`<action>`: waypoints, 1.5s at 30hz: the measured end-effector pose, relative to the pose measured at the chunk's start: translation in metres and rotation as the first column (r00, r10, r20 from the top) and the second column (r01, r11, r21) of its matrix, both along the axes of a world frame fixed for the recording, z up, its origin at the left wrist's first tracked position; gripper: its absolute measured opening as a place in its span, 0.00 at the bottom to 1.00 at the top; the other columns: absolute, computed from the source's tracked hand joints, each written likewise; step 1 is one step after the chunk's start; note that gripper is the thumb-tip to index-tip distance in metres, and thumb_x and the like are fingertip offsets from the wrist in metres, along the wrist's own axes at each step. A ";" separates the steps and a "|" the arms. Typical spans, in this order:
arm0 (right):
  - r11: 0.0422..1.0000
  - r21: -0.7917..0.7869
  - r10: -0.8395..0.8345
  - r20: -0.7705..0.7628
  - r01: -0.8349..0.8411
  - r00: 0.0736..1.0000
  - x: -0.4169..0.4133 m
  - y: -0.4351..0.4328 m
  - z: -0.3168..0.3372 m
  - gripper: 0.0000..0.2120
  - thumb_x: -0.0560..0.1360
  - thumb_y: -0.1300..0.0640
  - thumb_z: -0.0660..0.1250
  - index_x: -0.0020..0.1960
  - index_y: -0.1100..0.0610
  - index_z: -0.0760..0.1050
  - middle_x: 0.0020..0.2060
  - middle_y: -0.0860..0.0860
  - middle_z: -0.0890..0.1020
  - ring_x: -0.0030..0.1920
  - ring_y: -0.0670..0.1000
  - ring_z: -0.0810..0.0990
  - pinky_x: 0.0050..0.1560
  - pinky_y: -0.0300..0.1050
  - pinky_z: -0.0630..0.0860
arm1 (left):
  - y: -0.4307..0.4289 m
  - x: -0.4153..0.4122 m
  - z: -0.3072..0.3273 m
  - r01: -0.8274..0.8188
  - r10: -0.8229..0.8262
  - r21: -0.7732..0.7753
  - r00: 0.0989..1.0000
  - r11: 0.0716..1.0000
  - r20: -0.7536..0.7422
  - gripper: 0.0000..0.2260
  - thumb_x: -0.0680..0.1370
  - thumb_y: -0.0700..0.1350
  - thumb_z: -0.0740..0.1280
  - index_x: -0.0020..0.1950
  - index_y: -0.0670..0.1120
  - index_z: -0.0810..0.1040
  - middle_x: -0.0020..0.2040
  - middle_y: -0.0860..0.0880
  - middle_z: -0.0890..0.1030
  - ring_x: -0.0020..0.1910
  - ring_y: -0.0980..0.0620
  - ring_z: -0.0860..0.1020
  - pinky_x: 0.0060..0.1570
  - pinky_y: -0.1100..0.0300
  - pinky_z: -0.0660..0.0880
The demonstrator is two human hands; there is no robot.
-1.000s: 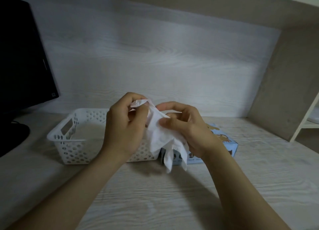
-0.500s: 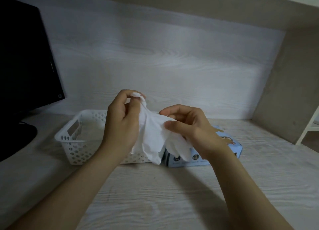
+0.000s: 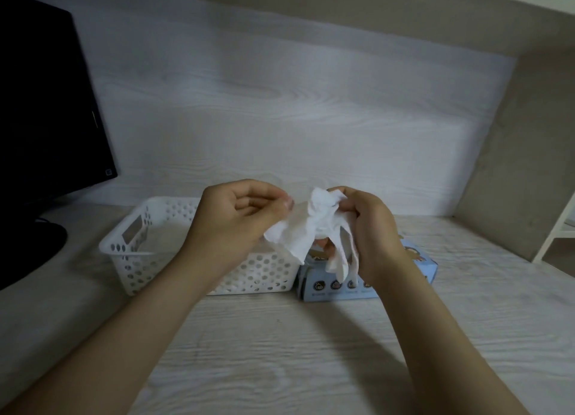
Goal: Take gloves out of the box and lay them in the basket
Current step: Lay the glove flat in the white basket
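A crumpled white glove (image 3: 306,231) hangs in the air between both hands, above the gap between basket and box. My left hand (image 3: 236,218) pinches its left edge with fingers curled. My right hand (image 3: 370,228) grips the bunched top of the glove, and the glove's fingers dangle below it. The white perforated basket (image 3: 130,243) stands on the desk behind my left hand, its inside partly hidden. The light blue glove box (image 3: 336,287) sits right beside the basket, mostly covered by my right hand and the glove.
A black monitor (image 3: 46,103) on its stand (image 3: 31,252) fills the far left. The pale wood desk (image 3: 280,352) runs toward me. A wall panel closes the back, a side panel the right, and a white shelf frame (image 3: 557,228) stands at the right edge.
The glove has been pulled out sideways: my left hand dropped and drew its edge left, while my right hand rose to grip the bunched top. The view shifted slightly.
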State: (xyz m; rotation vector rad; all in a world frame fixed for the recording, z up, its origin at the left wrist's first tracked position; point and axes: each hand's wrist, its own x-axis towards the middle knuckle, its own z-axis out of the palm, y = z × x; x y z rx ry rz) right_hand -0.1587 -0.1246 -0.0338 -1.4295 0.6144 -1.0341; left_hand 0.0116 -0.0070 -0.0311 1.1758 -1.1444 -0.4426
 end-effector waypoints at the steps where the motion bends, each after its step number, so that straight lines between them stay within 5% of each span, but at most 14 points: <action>1: 0.998 -0.010 -0.066 -0.065 0.066 0.996 0.000 -0.001 -0.001 0.16 0.74 0.49 0.59 0.41 0.58 0.80 0.41 0.62 0.82 0.41 0.61 0.81 0.49 0.61 0.81 | -0.001 0.002 -0.001 -0.020 0.021 -0.019 1.000 1.000 0.007 0.03 0.77 0.46 0.76 0.51 0.49 0.88 0.45 0.52 0.88 0.46 0.54 0.87 0.46 0.61 0.81; 3: 0.979 -0.086 -0.196 -0.169 0.184 0.966 -0.001 0.001 0.000 0.22 0.71 0.39 0.64 0.44 0.59 0.81 0.46 0.64 0.85 0.48 0.63 0.83 0.60 0.63 0.79 | -0.003 0.005 -0.002 -0.042 0.042 -0.036 0.999 0.998 0.016 0.03 0.79 0.46 0.74 0.51 0.50 0.88 0.45 0.53 0.88 0.46 0.56 0.86 0.47 0.63 0.80; 5: 0.947 -0.240 -0.259 -0.170 0.215 0.951 0.002 0.010 0.004 0.24 0.75 0.38 0.65 0.38 0.58 0.82 0.43 0.62 0.85 0.43 0.58 0.83 0.52 0.52 0.77 | -0.004 0.006 -0.003 -0.027 0.028 -0.044 0.999 0.999 0.033 0.03 0.79 0.46 0.74 0.51 0.50 0.87 0.44 0.52 0.88 0.45 0.57 0.85 0.46 0.65 0.78; 9: 0.879 -0.470 -0.192 -0.192 0.082 0.962 0.007 0.022 0.005 0.18 0.72 0.38 0.73 0.41 0.53 0.85 0.44 0.48 0.87 0.49 0.47 0.84 0.53 0.48 0.77 | -0.004 0.002 -0.002 -0.006 0.009 -0.081 0.999 0.997 0.042 0.04 0.78 0.46 0.75 0.50 0.47 0.87 0.41 0.51 0.87 0.43 0.57 0.85 0.44 0.68 0.77; 12: 0.784 -0.621 -0.187 -0.279 -0.028 0.942 0.011 0.023 -0.002 0.20 0.63 0.35 0.80 0.45 0.49 0.83 0.45 0.44 0.85 0.51 0.44 0.82 0.51 0.32 0.71 | -0.003 0.003 -0.002 -0.003 0.006 -0.116 1.000 0.993 0.029 0.07 0.75 0.48 0.76 0.50 0.46 0.87 0.42 0.50 0.88 0.44 0.55 0.86 0.46 0.65 0.79; 14: 0.746 -0.657 -0.132 -0.300 -0.105 0.945 0.013 0.026 -0.004 0.23 0.60 0.40 0.86 0.45 0.52 0.81 0.41 0.45 0.84 0.44 0.44 0.80 0.46 0.30 0.70 | -0.002 0.004 0.000 0.003 0.002 -0.143 0.999 0.990 0.035 0.08 0.74 0.47 0.77 0.49 0.45 0.86 0.43 0.49 0.88 0.45 0.52 0.86 0.48 0.63 0.81; 17: 0.717 -0.679 -0.093 -0.313 -0.154 0.945 0.017 0.028 -0.006 0.12 0.67 0.60 0.84 0.44 0.56 0.82 0.37 0.44 0.83 0.38 0.43 0.79 0.42 0.31 0.70 | 0.000 0.005 0.001 0.026 -0.020 -0.177 0.999 0.984 0.037 0.11 0.70 0.45 0.80 0.48 0.43 0.85 0.44 0.48 0.87 0.46 0.46 0.86 0.49 0.60 0.82; 19: 0.733 -0.659 -0.052 -0.305 -0.171 0.951 0.016 0.028 -0.006 0.03 0.70 0.64 0.75 0.43 0.57 0.85 0.36 0.46 0.85 0.36 0.43 0.80 0.39 0.34 0.72 | 0.001 0.007 0.002 0.033 -0.024 -0.176 0.998 0.984 0.052 0.13 0.68 0.47 0.82 0.48 0.44 0.86 0.45 0.47 0.87 0.45 0.43 0.85 0.50 0.53 0.84; 24: 0.900 -0.413 0.067 -0.181 -0.137 0.981 0.010 0.024 0.001 0.11 0.70 0.61 0.64 0.40 0.68 0.82 0.32 0.67 0.77 0.34 0.56 0.72 0.36 0.50 0.66 | 0.004 0.011 0.005 0.100 -0.091 -0.124 0.993 0.987 0.075 0.22 0.62 0.49 0.84 0.53 0.46 0.86 0.50 0.48 0.88 0.51 0.44 0.86 0.56 0.47 0.84; 28: 0.950 -0.205 0.215 -0.113 -0.235 0.970 0.008 0.020 0.004 0.13 0.66 0.65 0.60 0.43 0.73 0.77 0.37 0.64 0.74 0.38 0.62 0.67 0.38 0.57 0.55 | 0.003 0.013 0.005 0.123 -0.122 -0.048 0.992 0.991 0.041 0.18 0.70 0.42 0.80 0.59 0.45 0.86 0.52 0.48 0.89 0.54 0.50 0.87 0.58 0.50 0.83; 35: 0.944 -0.161 0.227 -0.310 -0.287 0.923 0.007 0.022 0.002 0.14 0.65 0.65 0.62 0.44 0.76 0.75 0.36 0.62 0.75 0.34 0.58 0.70 0.33 0.42 0.65 | -0.001 0.015 0.004 0.062 -0.062 -0.023 0.998 0.998 0.018 0.03 0.78 0.42 0.75 0.50 0.44 0.86 0.45 0.47 0.88 0.45 0.53 0.86 0.44 0.63 0.80; 40: 0.967 -0.097 0.210 -0.214 -0.235 0.954 0.012 0.024 0.002 0.19 0.70 0.58 0.61 0.48 0.76 0.73 0.41 0.65 0.74 0.42 0.61 0.68 0.40 0.56 0.63 | -0.005 0.014 0.004 0.056 -0.055 -0.026 0.998 0.998 0.026 0.02 0.82 0.44 0.71 0.50 0.47 0.81 0.43 0.43 0.87 0.38 0.53 0.80 0.40 0.60 0.77; 42: 0.968 -0.117 0.186 -0.253 -0.221 0.949 0.008 0.025 0.004 0.22 0.73 0.51 0.65 0.46 0.74 0.73 0.38 0.69 0.71 0.36 0.62 0.64 0.37 0.54 0.61 | -0.006 0.016 0.003 0.034 -0.033 -0.024 0.999 0.999 0.030 0.02 0.82 0.46 0.71 0.51 0.48 0.81 0.43 0.44 0.87 0.38 0.52 0.79 0.42 0.55 0.76; 45: 0.956 -0.175 0.187 -0.264 -0.237 0.946 0.004 0.025 0.004 0.18 0.73 0.53 0.73 0.46 0.70 0.80 0.40 0.71 0.79 0.37 0.61 0.78 0.38 0.51 0.70 | -0.005 0.018 0.004 -0.003 0.003 -0.022 1.000 1.000 0.005 0.04 0.82 0.48 0.72 0.51 0.48 0.82 0.45 0.46 0.88 0.41 0.50 0.82 0.44 0.51 0.78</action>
